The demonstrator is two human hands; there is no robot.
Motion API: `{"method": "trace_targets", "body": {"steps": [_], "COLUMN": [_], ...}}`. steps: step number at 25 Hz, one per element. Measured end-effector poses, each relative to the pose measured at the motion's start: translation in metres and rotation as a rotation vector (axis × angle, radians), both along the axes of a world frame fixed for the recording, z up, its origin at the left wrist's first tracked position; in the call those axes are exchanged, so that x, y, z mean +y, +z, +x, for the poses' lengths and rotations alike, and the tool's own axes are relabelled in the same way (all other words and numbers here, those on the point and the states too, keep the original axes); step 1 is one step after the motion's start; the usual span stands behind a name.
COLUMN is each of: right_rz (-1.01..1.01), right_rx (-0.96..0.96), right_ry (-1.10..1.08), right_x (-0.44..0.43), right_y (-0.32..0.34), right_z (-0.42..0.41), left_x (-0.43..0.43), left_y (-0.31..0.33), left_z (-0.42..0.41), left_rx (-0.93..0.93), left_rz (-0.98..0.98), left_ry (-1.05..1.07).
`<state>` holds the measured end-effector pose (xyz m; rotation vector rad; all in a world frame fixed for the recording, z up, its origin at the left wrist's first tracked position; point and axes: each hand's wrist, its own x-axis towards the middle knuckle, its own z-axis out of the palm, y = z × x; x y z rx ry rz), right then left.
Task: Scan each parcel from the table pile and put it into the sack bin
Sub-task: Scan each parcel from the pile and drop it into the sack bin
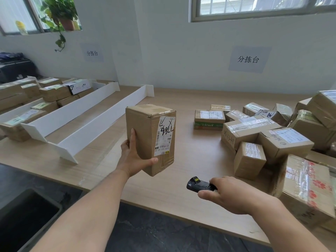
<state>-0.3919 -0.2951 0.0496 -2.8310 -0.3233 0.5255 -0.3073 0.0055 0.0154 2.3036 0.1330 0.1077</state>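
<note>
The parcel stands upright in the left grip above the middle of the bench, the scanner in the right grip nearer and to its right. The pile lies on the right end, dividers with boxes among them on the left, the bin below the near-left edge.

Sorting room lit by daylight from two windows

A potted plant is kept on the left sill. Two paper signs are fixed to the pale wall above a long, light wooden table, which is divided by white partitions. Dark, stone-patterned flooring is seen below its edge.
</note>
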Motion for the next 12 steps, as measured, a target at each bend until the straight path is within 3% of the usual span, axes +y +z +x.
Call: {"method": "trace_targets", "body": {"steps": [7, 12], "right_rz": [0.034, 0.088], "right_rx": [-0.007, -0.009], "right_ry": [0.071, 0.201], "right_x": [0.005, 0.037], "right_y": [-0.001, 0.000], "right_z": [0.002, 0.005], "left_x": [0.008, 0.035], "left_y": [0.001, 0.001], "left_z": [-0.021, -0.049], "left_rx": [0.012, 0.045], "left_rz": [0.036, 0.151], "left_ry": [0.066, 0.229]}}
